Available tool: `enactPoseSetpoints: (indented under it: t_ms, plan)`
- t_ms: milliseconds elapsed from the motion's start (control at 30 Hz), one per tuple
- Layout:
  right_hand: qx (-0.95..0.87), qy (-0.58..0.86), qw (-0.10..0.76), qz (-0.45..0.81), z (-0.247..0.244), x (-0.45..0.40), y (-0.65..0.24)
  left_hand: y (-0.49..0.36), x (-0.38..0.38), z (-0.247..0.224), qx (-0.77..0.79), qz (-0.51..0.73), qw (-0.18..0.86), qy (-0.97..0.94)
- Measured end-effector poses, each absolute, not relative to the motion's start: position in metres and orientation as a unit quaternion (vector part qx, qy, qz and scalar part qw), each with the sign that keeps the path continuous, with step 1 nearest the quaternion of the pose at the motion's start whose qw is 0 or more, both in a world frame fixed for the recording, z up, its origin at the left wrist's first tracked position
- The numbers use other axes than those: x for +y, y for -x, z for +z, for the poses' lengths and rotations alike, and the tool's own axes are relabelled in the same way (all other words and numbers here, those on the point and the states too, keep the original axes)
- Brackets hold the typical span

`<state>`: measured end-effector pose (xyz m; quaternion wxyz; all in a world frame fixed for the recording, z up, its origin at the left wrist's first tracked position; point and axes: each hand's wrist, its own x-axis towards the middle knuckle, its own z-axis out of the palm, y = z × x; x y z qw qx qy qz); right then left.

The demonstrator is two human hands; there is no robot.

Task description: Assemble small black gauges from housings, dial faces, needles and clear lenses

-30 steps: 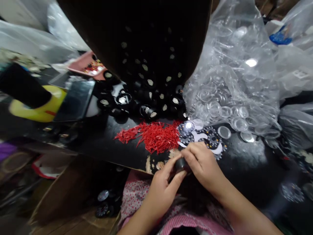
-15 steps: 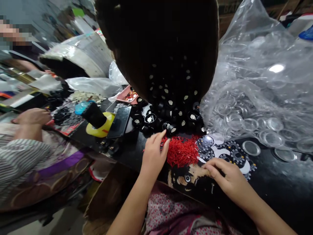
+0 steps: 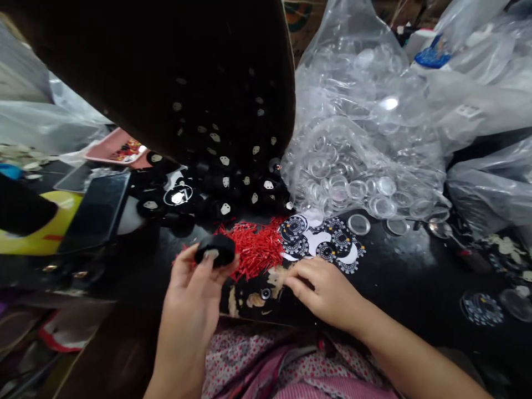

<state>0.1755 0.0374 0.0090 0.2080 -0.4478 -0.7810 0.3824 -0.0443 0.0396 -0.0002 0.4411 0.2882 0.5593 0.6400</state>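
Note:
My left hand [image 3: 191,305] grips a round black plastic casing [image 3: 222,246], tilted, with a small pale piece on it by my thumb. My right hand [image 3: 328,291] rests low over the table, thumb and forefinger pinched together; whatever they may hold is too small to make out. Between and beyond my hands lies a heap of thin red plastic pointers [image 3: 257,252]. Right of it, printed black-and-white dial discs [image 3: 332,238] overlap one another. A small round metal piece [image 3: 265,293] sits on the worn patch of table near my right fingertips.
A large dark container [image 3: 166,66] lies tipped behind, several black casings [image 3: 224,188] spilling from its mouth. Clear rings and covers fill a plastic bag [image 3: 353,122] at the right. A phone [image 3: 97,213], yellow tape roll [image 3: 62,216] and pink tray [image 3: 112,147] are at the left.
My left hand has drawn back from the spilled casings toward me and now has a black casing in it. My right hand stays pinched near the worn patch. The view has turned right.

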Motion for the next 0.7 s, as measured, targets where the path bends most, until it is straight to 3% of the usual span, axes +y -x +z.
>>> enactPoseSetpoints:
  t_ms: [167,333,433,533,700]
  plan:
    - [-0.76,0.578,0.154,0.254,0.012,0.033,-0.203,0.012,-0.019,-0.01,0.546,0.604,0.561,-0.15]
    - [-0.732,0.648,0.129,0.166,0.004,0.041,-0.221,-0.012,-0.024,-0.013,0.461,0.551,0.688,-0.108]
    - [-0.7,0.645,0.197,0.233,0.006,0.04,-0.22,-0.019,-0.012,-0.006,0.421,0.537,0.725,-0.096]
    - [-0.648,0.602,0.27,0.379,0.014,0.034,-0.214,-0.02,-0.005,0.0,0.411,0.557,0.713,-0.112]
    - [-0.644,0.515,0.281,0.491,0.024,0.03,-0.198,-0.018,-0.005,0.003,0.37,0.57,0.724,-0.122]
